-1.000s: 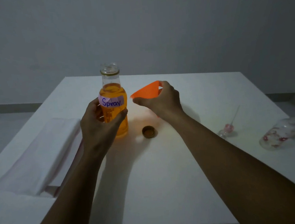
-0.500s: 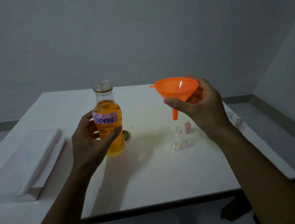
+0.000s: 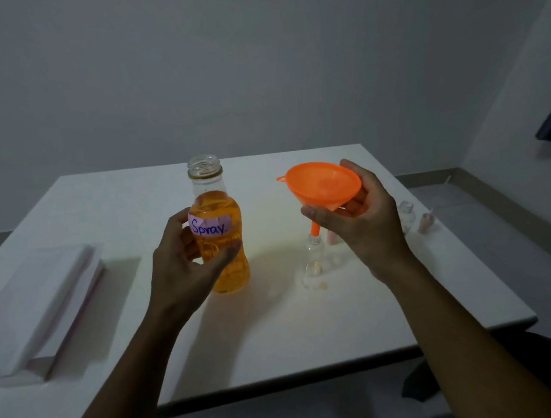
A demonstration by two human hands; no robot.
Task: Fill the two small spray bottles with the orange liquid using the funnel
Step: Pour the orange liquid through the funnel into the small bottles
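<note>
An uncapped clear bottle (image 3: 217, 213) of orange liquid, labelled "Spray", stands on the white table (image 3: 276, 324). My left hand (image 3: 186, 265) is wrapped around its lower half. My right hand (image 3: 364, 225) holds an orange funnel (image 3: 323, 185) by its cone, tilted toward me. The funnel's spout tip sits at the mouth of a small clear spray bottle (image 3: 312, 258) standing upright below it. A second small clear bottle (image 3: 406, 215) stands behind my right hand, partly hidden.
Two pinkish spray tops lie near the small bottles, one (image 3: 332, 237) just behind the first, one (image 3: 425, 223) by the table's right edge. A stack of white sheets (image 3: 35, 310) lies at the left. The table's front edge runs close to me.
My right hand has carried the funnel from beside the large bottle over to the right and lowered its spout to the small bottle's mouth. My view has turned right. The left hand keeps its grip.
</note>
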